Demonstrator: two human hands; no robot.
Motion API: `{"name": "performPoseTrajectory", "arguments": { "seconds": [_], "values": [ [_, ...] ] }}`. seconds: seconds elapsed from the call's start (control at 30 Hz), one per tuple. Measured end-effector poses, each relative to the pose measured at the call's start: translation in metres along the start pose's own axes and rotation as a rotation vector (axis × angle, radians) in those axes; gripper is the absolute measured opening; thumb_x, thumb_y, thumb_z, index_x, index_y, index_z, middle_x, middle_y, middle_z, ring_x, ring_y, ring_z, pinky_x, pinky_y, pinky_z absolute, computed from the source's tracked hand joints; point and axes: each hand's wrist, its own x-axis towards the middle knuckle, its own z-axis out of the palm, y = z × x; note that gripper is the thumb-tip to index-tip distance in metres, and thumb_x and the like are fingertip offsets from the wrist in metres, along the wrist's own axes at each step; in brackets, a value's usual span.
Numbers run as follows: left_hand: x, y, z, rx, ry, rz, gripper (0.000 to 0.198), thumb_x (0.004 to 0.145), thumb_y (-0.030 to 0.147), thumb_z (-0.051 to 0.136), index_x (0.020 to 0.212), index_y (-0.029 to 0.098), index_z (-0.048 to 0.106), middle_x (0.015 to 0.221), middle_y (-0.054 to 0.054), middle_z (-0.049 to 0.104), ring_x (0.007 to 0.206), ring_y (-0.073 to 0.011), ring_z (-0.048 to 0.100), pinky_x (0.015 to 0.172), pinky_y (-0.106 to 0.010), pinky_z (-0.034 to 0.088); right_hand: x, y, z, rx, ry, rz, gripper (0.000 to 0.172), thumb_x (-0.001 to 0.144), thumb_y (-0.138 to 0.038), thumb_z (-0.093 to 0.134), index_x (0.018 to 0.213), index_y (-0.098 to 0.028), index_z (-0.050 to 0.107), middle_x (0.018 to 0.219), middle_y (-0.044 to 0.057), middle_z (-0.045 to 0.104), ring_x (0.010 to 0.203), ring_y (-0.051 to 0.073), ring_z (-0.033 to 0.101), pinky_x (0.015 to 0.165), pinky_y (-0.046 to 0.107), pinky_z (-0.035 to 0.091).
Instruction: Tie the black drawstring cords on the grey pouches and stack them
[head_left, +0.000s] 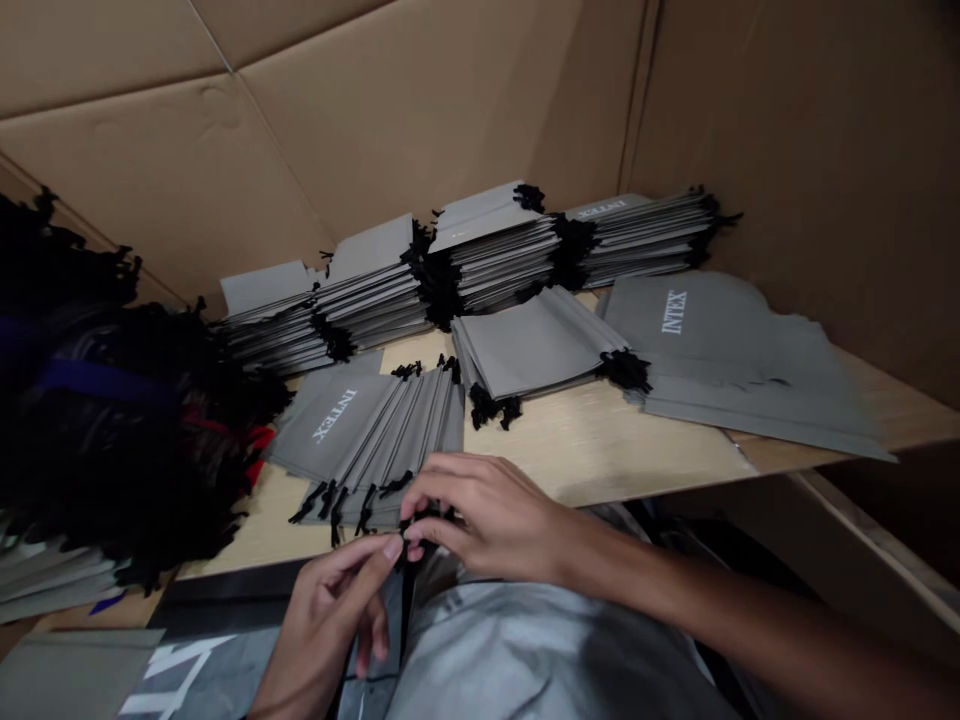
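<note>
At the table's front edge my two hands meet, fingertips almost touching. My left hand [337, 595] pinches thumb against forefinger at the end of a black drawstring cord [429, 518]. From the right, my right hand [487, 510] has thumb and fingers closed around the same cord; part of it is hidden behind the fingers. Just beyond lies a fanned row of grey drawstring bags [352, 415] printed INTEX, their knotted black cords [330, 500] pointing toward me.
Taller stacks of grey bags [375, 290] line the back of the wooden table [540, 455] along a cardboard wall [450, 110]. A smaller bag pile [532, 340] and flat grey sheets [720, 350] lie right. A dark heap of cords [112, 450] rises at left.
</note>
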Motion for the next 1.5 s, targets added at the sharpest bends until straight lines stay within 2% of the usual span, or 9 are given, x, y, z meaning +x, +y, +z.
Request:
{"name": "performPoseTrajectory", "arguments": {
  "seconds": [0.2,0.4,0.57,0.73,0.87,1.13,1.27,1.37,1.5],
  "values": [
    [0.000,-0.010,0.011,-0.170,0.037,-0.046,0.064,0.078,0.069,0.089,0.103,0.011,0.080,0.036,0.005,0.056,0.027,-0.0066,0.039,0.032,-0.011,0.025,-0.001,-0.002,0.005,-0.033,0.123,-0.044,0.004,0.099,-0.024,0.078,0.103,-0.024,0.079,0.101,0.000,0.074,0.094,0.018,0.069,0.081,0.028,0.050],
    [0.008,-0.029,0.013,-0.298,0.052,-0.101,0.067,0.072,0.072,0.093,0.102,0.016,0.075,0.044,0.006,0.061,0.029,-0.0098,0.049,0.027,-0.011,0.027,-0.002,-0.002,0.015,-0.043,0.217,-0.025,0.006,0.092,-0.023,0.083,0.098,-0.025,0.081,0.097,-0.001,0.076,0.092,0.019,0.069,0.081,0.029,0.051],
    [0.005,-0.026,0.016,-0.350,0.057,-0.137,0.063,0.068,0.070,0.096,0.093,0.017,0.072,0.048,0.006,0.063,0.028,-0.0080,0.047,0.026,-0.011,0.029,-0.002,-0.003,0.022,-0.031,0.282,-0.022,0.007,0.089,-0.021,0.081,0.095,-0.024,0.080,0.093,-0.001,0.076,0.085,0.017,0.069,0.076,0.028,0.051],
    [0.003,-0.023,0.018,-0.324,0.032,-0.133,0.069,0.068,0.072,0.095,0.101,0.014,0.078,0.047,0.006,0.061,0.029,-0.0089,0.049,0.027,-0.012,0.029,-0.003,-0.002,0.027,-0.017,0.333,-0.034,0.005,0.089,-0.022,0.079,0.093,-0.024,0.078,0.092,-0.001,0.076,0.083,0.017,0.069,0.074,0.028,0.051],
    [0.001,-0.022,0.019,-0.309,0.023,-0.113,0.068,0.067,0.073,0.095,0.098,0.014,0.080,0.040,0.006,0.056,0.030,-0.0113,0.051,0.028,-0.012,0.030,-0.003,-0.003,0.029,-0.014,0.345,-0.036,0.007,0.086,-0.020,0.076,0.092,-0.024,0.074,0.092,-0.002,0.075,0.083,0.016,0.069,0.076,0.028,0.051],
    [-0.008,-0.013,0.026,-0.278,0.025,-0.041,0.062,0.076,0.072,0.090,0.093,0.013,0.082,0.042,0.001,0.061,0.035,-0.0133,0.056,0.030,-0.014,0.036,-0.005,-0.006,0.032,0.022,0.356,-0.078,0.012,0.081,-0.017,0.069,0.089,-0.024,0.065,0.087,-0.003,0.068,0.079,0.015,0.063,0.072,0.026,0.047],
    [-0.002,-0.017,0.019,-0.224,-0.048,-0.035,0.066,0.072,0.075,0.091,0.093,0.013,0.084,0.043,-0.001,0.063,0.035,-0.0156,0.059,0.028,-0.016,0.036,-0.006,-0.005,0.032,0.003,0.333,-0.089,0.012,0.080,-0.017,0.065,0.089,-0.025,0.061,0.088,-0.002,0.066,0.079,0.016,0.061,0.071,0.027,0.046],
    [0.001,-0.013,0.013,-0.149,0.010,0.037,0.059,0.074,0.068,0.093,0.095,0.014,0.084,0.044,0.001,0.064,0.032,-0.0118,0.054,0.029,-0.015,0.040,-0.006,-0.004,0.031,-0.053,0.310,-0.103,0.010,0.083,-0.019,0.063,0.090,-0.025,0.061,0.089,-0.001,0.065,0.080,0.017,0.061,0.071,0.028,0.046],
    [-0.002,0.002,0.011,-0.133,0.148,0.179,0.054,0.064,0.053,0.102,0.098,0.021,0.073,0.081,-0.003,0.083,0.038,-0.0136,0.063,0.023,-0.018,0.044,-0.005,-0.003,0.024,-0.193,0.238,-0.195,0.008,0.087,-0.019,0.061,0.094,-0.023,0.063,0.092,0.001,0.066,0.083,0.018,0.059,0.067,0.030,0.044]
  ]
}}
